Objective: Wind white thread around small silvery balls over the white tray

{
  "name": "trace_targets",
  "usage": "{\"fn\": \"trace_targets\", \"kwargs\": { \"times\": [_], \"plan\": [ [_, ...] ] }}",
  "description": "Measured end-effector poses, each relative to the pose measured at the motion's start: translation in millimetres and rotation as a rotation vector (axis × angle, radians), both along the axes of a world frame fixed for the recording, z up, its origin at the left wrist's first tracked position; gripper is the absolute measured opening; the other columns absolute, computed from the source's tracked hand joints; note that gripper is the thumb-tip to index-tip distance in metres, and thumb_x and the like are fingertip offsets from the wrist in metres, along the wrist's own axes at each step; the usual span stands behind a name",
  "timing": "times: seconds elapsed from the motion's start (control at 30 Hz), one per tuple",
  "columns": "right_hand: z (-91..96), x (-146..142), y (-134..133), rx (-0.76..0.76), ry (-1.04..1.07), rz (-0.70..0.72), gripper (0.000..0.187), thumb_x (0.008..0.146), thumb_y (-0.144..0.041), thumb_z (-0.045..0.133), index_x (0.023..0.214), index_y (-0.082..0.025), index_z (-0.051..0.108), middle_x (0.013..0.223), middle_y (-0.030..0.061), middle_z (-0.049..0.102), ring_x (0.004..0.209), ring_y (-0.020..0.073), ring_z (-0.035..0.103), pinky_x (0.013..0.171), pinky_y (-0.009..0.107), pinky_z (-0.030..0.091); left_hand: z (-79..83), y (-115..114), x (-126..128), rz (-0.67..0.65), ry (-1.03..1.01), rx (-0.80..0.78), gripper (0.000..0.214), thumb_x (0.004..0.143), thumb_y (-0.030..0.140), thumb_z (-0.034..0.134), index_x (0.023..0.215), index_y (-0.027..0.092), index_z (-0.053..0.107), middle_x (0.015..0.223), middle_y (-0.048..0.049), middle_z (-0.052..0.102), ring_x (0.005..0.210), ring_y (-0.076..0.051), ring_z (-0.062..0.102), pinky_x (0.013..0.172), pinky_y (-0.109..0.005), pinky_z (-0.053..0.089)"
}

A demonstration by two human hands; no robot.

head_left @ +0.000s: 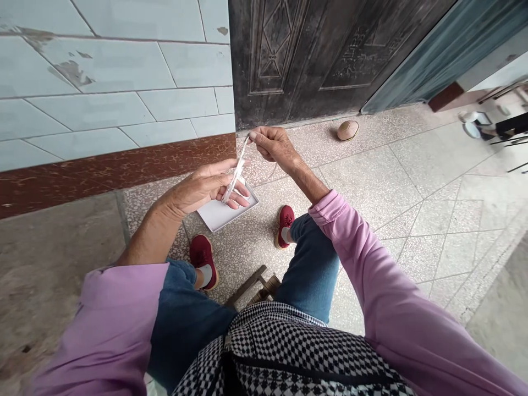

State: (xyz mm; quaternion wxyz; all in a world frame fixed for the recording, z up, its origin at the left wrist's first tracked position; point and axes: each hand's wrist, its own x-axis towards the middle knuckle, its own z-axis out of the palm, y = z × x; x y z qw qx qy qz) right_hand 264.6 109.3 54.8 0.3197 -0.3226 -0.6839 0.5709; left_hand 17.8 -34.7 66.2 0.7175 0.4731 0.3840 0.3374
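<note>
A thin white strand (pixel 237 176), perhaps a bundle of thread or a twisted strip, stretches slantwise between my two hands. My right hand (pixel 270 146) is closed, pinching its upper end between thumb and fingertips. Lower down, the strand runs across the fingers of my left hand (pixel 210 187), which grips it near the thumb while the other fingers are spread. Below my left hand, a shallow white tray or box lid (pixel 223 217) lies on the floor, partly hidden by the fingers. What the tray holds is hard to make out.
My red shoes (pixel 202 256) stand on either side, close to the tray. Part of a wooden stool (pixel 247 286) shows between my legs. A pinkish round object (pixel 348 130) sits by the dark door (pixel 301 60). A tiled wall (pixel 111 66) rises ahead at left.
</note>
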Motion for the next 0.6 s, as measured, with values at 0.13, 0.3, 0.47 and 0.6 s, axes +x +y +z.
{"fn": "trace_targets", "kwargs": {
  "times": [0.13, 0.3, 0.47, 0.6],
  "plan": [
    [-13.4, -7.3, -2.8, 0.028, -0.05, -0.004, 0.044, 0.142, -0.039, 0.069, 0.102, -0.021, 0.066, 0.067, -0.0112, 0.041, 0.062, 0.0124, 0.034, 0.058, 0.023, 0.032, 1.8, 3.3, -7.0, 0.082, -0.115, 0.05, 0.104, 0.121, 0.045, 0.089, 0.205, 0.006, 0.042, 0.116, -0.0191, 0.097, 0.097, -0.035, 0.1, 0.078, -0.034, 0.074],
    [-16.0, -29.0, -36.7, 0.114, -0.315, 0.152, 0.043, 0.139, -0.018, 0.059, 0.098, -0.018, 0.07, 0.073, -0.0059, 0.055, 0.072, 0.015, 0.05, 0.074, 0.026, 0.042, -4.7, 11.0, -14.4, 0.267, -0.226, 0.134, 0.097, 0.118, 0.04, 0.091, 0.199, 0.009, 0.05, 0.12, -0.0146, 0.097, 0.094, -0.029, 0.097, 0.079, -0.033, 0.074],
    [-6.1, -44.4, -81.2, 0.229, -0.449, 0.437, 0.028, 0.136, -0.013, 0.06, 0.113, -0.019, 0.075, 0.085, -0.0022, 0.066, 0.085, 0.0204, 0.066, 0.087, 0.03, 0.048, -7.1, 16.4, -20.9, 0.398, -0.125, 0.182, 0.097, 0.118, 0.044, 0.091, 0.199, 0.013, 0.047, 0.124, -0.011, 0.098, 0.098, -0.028, 0.096, 0.09, -0.038, 0.075],
    [2.6, -44.0, -99.5, 0.224, -0.404, 0.548, 0.031, 0.134, -0.013, 0.063, 0.105, -0.02, 0.068, 0.088, -0.0014, 0.068, 0.085, 0.019, 0.063, 0.087, 0.03, 0.047, -7.4, 18.7, -24.0, 0.423, 0.083, 0.183, 0.093, 0.122, 0.043, 0.084, 0.201, 0.015, 0.045, 0.126, -0.0142, 0.098, 0.103, -0.031, 0.095, 0.099, -0.045, 0.074]
  ]
}}
